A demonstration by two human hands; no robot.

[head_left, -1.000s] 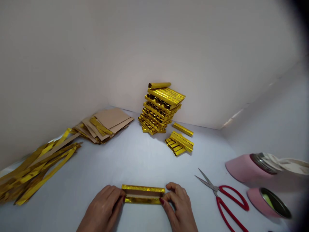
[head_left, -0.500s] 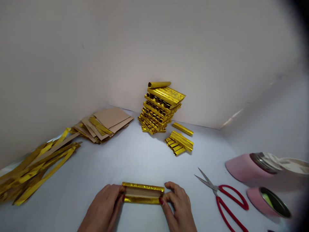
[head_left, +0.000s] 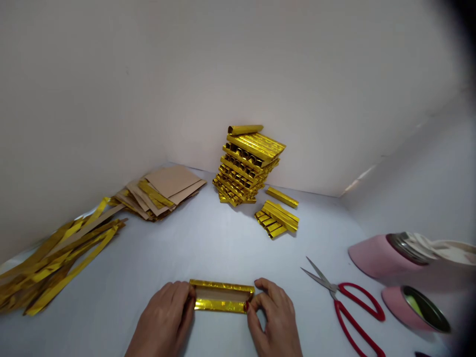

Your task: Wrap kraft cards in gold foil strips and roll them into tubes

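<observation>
Between my hands, low in the middle of the head view, lies a strip of gold foil-faced card (head_left: 220,305), with its long edges folded up and its brown inside showing. My left hand (head_left: 162,317) is closed on the strip's left end, thumb in front and fingers behind. My right hand (head_left: 274,315) pinches the right end between thumb and fingers. The thumb tips are partly hidden by the card. Open scissors with red handles (head_left: 344,295) lie to the right of my right hand.
A stack of folded gold card tubes (head_left: 247,166) stands by the wall, with a smaller pile (head_left: 277,218) before it. Brown card sheets (head_left: 173,183) and loose gold strips (head_left: 70,253) lie left. At right are a pink flask (head_left: 375,255) and a pink cup (head_left: 403,307).
The front flap of the card strip has turned further inward, so less of the brown inside shows. Both hands keep hold of the ends, shifted only slightly.
</observation>
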